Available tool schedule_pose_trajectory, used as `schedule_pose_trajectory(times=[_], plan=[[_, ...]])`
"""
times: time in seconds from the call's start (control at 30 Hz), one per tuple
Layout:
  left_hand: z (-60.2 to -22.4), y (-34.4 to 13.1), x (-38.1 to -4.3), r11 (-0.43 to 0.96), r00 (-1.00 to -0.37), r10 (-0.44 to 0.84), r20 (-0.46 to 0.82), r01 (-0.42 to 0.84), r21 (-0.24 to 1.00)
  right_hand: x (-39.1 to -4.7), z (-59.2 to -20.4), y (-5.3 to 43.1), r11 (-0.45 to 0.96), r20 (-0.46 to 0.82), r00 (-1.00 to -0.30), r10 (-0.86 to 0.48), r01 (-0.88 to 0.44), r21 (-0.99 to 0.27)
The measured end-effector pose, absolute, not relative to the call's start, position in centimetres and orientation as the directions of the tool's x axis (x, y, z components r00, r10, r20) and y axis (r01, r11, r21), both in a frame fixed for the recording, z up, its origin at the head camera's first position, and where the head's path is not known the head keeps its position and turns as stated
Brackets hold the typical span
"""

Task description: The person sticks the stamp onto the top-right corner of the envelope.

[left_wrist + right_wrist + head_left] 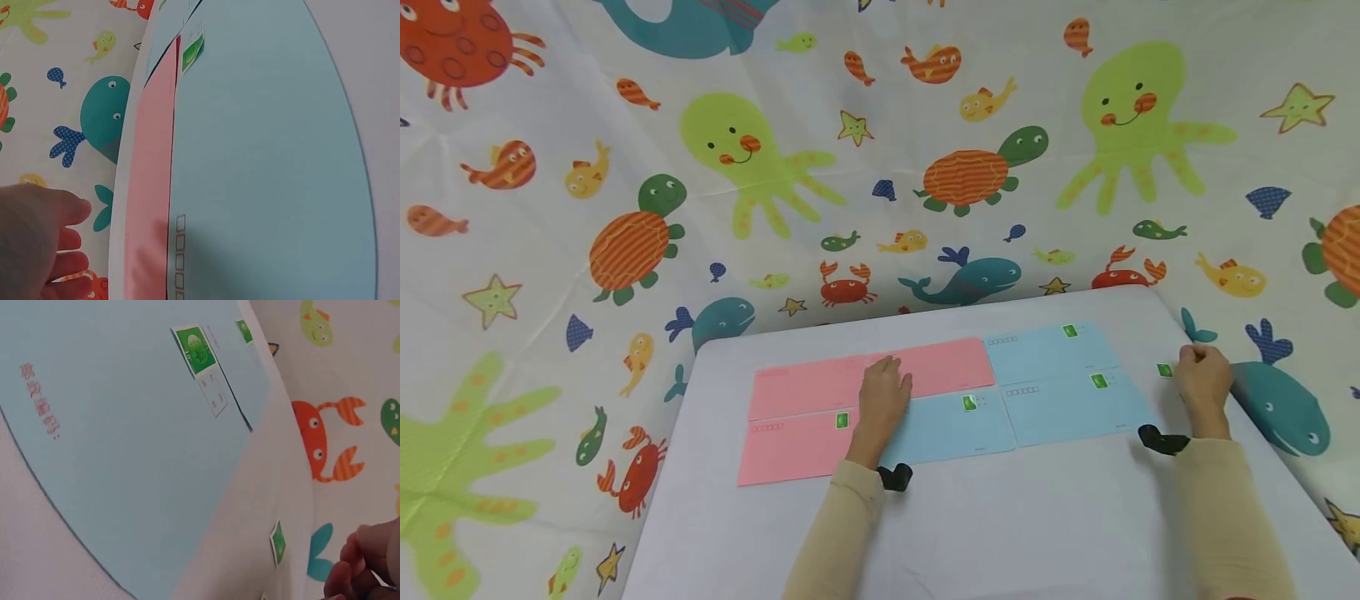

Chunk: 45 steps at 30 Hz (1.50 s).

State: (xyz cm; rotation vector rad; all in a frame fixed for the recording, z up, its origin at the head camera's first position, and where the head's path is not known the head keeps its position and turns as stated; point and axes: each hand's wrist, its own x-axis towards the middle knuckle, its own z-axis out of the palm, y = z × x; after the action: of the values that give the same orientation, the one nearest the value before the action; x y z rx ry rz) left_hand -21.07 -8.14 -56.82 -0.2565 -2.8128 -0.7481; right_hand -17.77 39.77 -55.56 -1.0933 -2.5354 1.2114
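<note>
My left hand lies over the middle of two rows of envelopes, its fingers relaxed and reaching over an upper pink envelope. Below its wrist are a lower pink envelope and a blue envelope, each bearing a green stamp. At the table's right edge, my right hand has curled fingers with the tips drawn together; nothing shows between them. Just left of it lies a loose green stamp, also seen in the right wrist view, where a second pale corner peeks in at the bottom.
Another pink envelope is at upper left. Two blue envelopes with stamps sit at the right of the rows. They all lie on a white-covered table, backed by a sea-animal cloth.
</note>
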Motion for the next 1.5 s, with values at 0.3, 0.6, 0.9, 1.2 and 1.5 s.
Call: schedule_pose_trajectory(times=[0.3,0.6,0.9,1.2,1.5], plan=[[-57.5,-10.4,-21.1,0.871,-0.990,0.064,0.122,0.115,0.478,-16.6,-55.8,40.7,0.417,-0.303,-0.722,0.622,0.633,-0.652],[-57.8,-11.4,-20.9,0.884,-0.996,0.071,0.051,0.087,0.460,-16.5,-56.4,40.8,0.405,-0.375,-0.695,0.614,0.684,-0.607],[-58.0,-12.1,-20.4,0.879,-0.995,0.095,0.013,0.090,0.468,-16.8,-56.6,40.7,0.408,-0.372,-0.708,0.600,0.671,-0.619],[-58.4,-12.3,-20.5,0.880,-0.994,0.108,0.005,0.098,0.465,-16.8,-56.6,40.7,0.438,-0.364,-0.718,0.593,0.667,-0.602],[-58.3,-12.2,-20.2,0.873,-0.997,0.072,-0.028,0.050,0.484,-16.2,-56.1,41.0,0.383,-0.376,-0.700,0.607,0.673,-0.633]])
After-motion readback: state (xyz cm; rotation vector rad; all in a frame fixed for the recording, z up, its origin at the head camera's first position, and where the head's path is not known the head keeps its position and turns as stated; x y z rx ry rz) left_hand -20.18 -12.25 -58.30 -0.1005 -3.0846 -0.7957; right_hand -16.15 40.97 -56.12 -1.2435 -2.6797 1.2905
